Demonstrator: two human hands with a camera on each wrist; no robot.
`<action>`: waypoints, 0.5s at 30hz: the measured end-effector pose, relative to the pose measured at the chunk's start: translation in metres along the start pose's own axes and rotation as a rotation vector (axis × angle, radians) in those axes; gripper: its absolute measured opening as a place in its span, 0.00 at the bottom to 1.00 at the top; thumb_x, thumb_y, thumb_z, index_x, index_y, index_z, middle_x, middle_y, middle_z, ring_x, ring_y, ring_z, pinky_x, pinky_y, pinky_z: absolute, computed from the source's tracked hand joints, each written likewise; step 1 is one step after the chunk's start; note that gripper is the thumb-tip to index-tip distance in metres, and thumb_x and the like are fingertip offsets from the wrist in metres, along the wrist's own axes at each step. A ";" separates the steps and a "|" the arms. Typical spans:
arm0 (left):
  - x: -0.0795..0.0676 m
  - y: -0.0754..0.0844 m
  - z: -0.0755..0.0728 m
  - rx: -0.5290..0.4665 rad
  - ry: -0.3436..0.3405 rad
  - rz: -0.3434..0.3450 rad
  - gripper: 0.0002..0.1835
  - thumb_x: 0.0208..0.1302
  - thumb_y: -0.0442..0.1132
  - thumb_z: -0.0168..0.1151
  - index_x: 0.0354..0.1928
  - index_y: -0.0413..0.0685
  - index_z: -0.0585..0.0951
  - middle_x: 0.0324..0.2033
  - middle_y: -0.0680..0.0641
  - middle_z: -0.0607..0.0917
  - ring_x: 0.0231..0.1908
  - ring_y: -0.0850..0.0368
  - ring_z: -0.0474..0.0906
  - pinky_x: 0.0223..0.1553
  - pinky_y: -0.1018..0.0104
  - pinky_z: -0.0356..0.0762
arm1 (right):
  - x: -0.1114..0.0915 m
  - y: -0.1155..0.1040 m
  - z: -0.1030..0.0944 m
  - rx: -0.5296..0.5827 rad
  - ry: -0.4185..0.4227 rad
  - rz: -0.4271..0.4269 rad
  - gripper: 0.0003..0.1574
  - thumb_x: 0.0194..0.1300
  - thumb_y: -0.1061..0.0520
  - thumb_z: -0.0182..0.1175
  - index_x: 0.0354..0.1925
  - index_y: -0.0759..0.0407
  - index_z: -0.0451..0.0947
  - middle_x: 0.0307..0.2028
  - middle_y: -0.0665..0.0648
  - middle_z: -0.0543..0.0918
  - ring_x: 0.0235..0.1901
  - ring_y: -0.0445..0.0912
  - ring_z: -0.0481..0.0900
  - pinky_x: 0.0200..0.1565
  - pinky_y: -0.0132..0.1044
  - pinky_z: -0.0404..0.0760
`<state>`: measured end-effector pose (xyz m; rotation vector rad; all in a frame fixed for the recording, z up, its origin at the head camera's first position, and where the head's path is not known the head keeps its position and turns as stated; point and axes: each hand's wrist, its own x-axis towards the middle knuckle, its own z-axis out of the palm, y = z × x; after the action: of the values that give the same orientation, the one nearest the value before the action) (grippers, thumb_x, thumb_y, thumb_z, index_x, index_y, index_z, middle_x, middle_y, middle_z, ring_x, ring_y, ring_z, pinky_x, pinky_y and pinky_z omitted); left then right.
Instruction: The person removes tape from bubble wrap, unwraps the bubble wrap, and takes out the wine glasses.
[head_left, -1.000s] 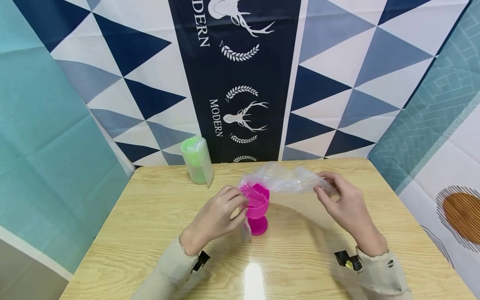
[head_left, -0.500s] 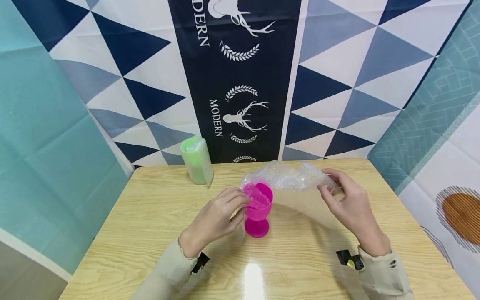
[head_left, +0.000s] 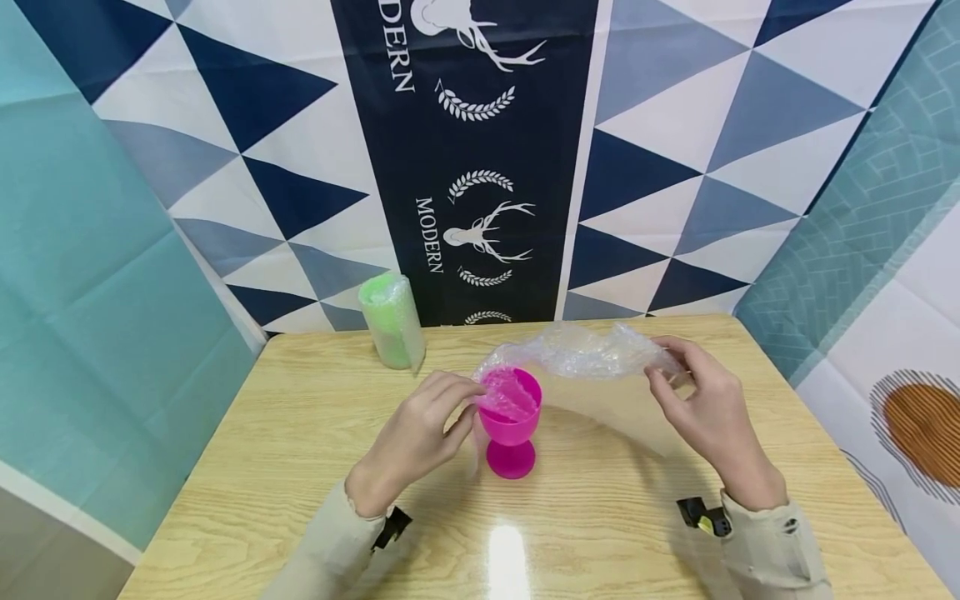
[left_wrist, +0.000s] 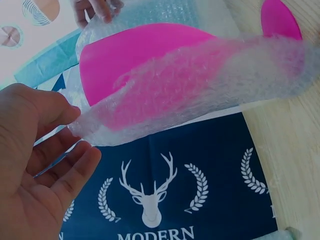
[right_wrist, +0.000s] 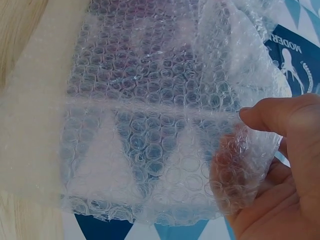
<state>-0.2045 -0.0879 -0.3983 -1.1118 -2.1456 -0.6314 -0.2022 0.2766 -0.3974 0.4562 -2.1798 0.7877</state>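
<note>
Pink goblet (head_left: 512, 431) upright, mouth upward

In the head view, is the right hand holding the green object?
No, the right hand pinches the clear bubble wrap, while the green object stands apart, untouched.

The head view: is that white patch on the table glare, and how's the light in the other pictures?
Head view: it looks like glare on the wooden table, with soft shadows near the right hand and bubble wrap; left wrist view: the left hand looks dim, the pale cloth beyond it washed out; right wrist view: small bright glints on the bubble wrap.
</note>
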 end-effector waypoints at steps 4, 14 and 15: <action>-0.001 -0.002 -0.004 -0.007 0.006 -0.017 0.14 0.61 0.28 0.72 0.49 0.40 0.84 0.44 0.47 0.89 0.47 0.54 0.84 0.54 0.69 0.84 | -0.001 0.001 0.000 -0.010 -0.002 0.017 0.26 0.57 0.72 0.69 0.55 0.68 0.80 0.41 0.63 0.88 0.33 0.35 0.78 0.37 0.12 0.72; -0.006 -0.006 -0.008 0.016 -0.017 -0.048 0.12 0.61 0.28 0.70 0.47 0.41 0.86 0.46 0.47 0.86 0.50 0.54 0.82 0.55 0.68 0.84 | -0.003 0.003 0.000 -0.012 -0.011 0.012 0.26 0.57 0.72 0.69 0.55 0.67 0.80 0.42 0.62 0.88 0.32 0.35 0.79 0.37 0.12 0.74; -0.006 -0.006 -0.008 0.016 -0.018 -0.045 0.13 0.61 0.28 0.70 0.47 0.42 0.86 0.47 0.46 0.86 0.50 0.54 0.82 0.55 0.68 0.84 | -0.003 0.002 0.001 -0.011 -0.014 0.009 0.27 0.56 0.72 0.69 0.56 0.67 0.80 0.43 0.62 0.88 0.33 0.37 0.79 0.38 0.12 0.74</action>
<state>-0.2040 -0.0994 -0.3981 -1.0668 -2.1930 -0.6258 -0.2019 0.2782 -0.4008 0.4477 -2.1995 0.7787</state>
